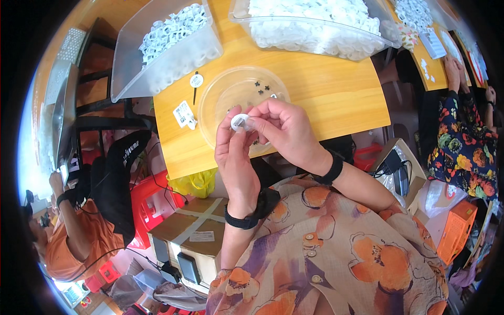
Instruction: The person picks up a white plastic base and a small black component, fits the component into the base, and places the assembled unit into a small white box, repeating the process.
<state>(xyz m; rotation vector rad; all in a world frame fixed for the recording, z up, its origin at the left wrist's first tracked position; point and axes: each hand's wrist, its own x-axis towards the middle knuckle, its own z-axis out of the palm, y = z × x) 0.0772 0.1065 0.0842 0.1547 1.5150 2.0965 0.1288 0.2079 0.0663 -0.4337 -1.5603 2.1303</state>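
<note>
Both my hands meet over a shallow clear round tray [223, 89] on the wooden table. Between their fingertips is a small white round plastic part [239, 122] with a greyish middle. My left hand [234, 157] pinches it from below and the left. From the right, my right hand [286, 128] grips its edge between thumb and fingers. Several tiny black cross-shaped pieces [261, 88] lie in the tray, and my hands hide part of its contents.
Clear bins of white plastic parts stand at the back left [128, 65] and back right [315, 44]. Left of the tray lie a white disc on a black stick [196, 81] and a printed white tag [182, 114]. Cardboard boxes [184, 223] flank me; co-workers sit on both sides.
</note>
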